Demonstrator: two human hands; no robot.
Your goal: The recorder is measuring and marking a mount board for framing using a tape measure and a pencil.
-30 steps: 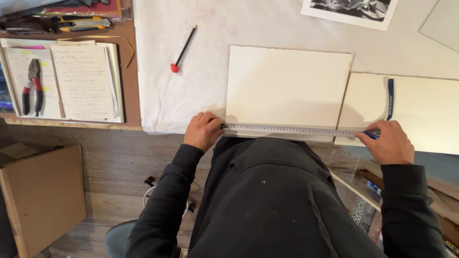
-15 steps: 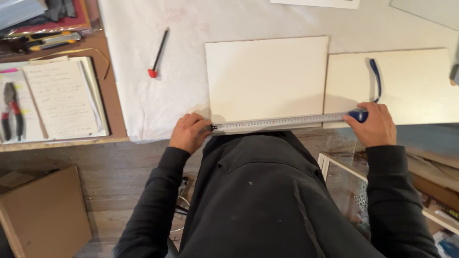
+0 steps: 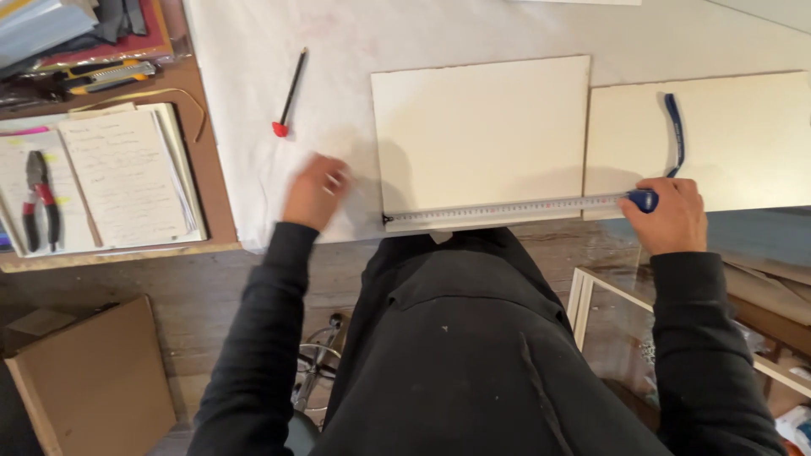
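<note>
The tape measure (image 3: 507,209) lies along the near edge of the cream board (image 3: 480,135), so measuring is the step in hand. The right hand (image 3: 672,215) grips its blue case. The left hand (image 3: 314,190), blurred and empty, hovers near the pencil (image 3: 289,93); marking would need it.

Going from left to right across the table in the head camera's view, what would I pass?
Red-handled pliers → open notebook → pencil with a red end → left hand → cream board → right hand holding the tape measure.
</note>
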